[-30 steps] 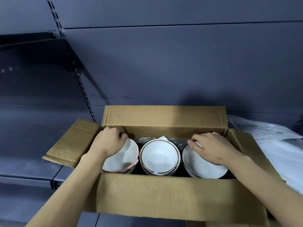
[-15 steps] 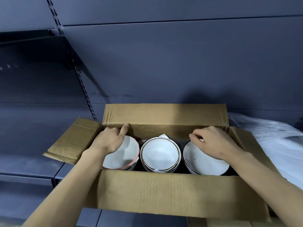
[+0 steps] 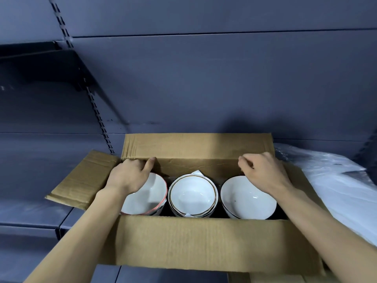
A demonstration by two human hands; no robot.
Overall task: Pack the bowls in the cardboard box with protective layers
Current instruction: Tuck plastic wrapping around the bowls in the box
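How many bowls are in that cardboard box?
3 show, in a row: red-rimmed bowl at left, gold-rimmed bowl in the middle, plain bowl at right. Rims beneath suggest more nested under them.

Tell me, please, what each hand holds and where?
It cannot be told. The left hand has its thumb on the far wall of the cardboard box; the right hand curls beside that wall, nothing visible inside.

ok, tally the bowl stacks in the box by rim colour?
Red-rimmed stack: 1
Gold-rimmed stack: 1
Plain white-rimmed stack: 1
Total: 3 stacks. The number of bowls in each stack can't be told.
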